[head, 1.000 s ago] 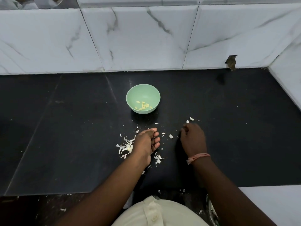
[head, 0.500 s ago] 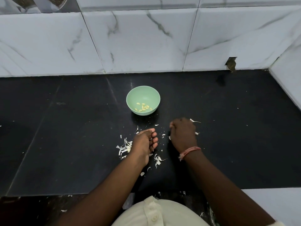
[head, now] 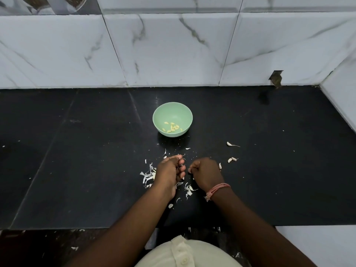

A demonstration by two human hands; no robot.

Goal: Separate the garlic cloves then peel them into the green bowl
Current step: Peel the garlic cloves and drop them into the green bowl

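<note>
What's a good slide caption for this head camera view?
Both hands work garlic over scattered skins before a green bowl of peeled cloves.

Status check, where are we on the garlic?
Both hands curled, contents unclear. Peeled cloves in green bowl. Unpeeled cloves remain right.

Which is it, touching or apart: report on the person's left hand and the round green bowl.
Apart. The head view shows bare black countertop between the left hand and the green bowl.
</note>
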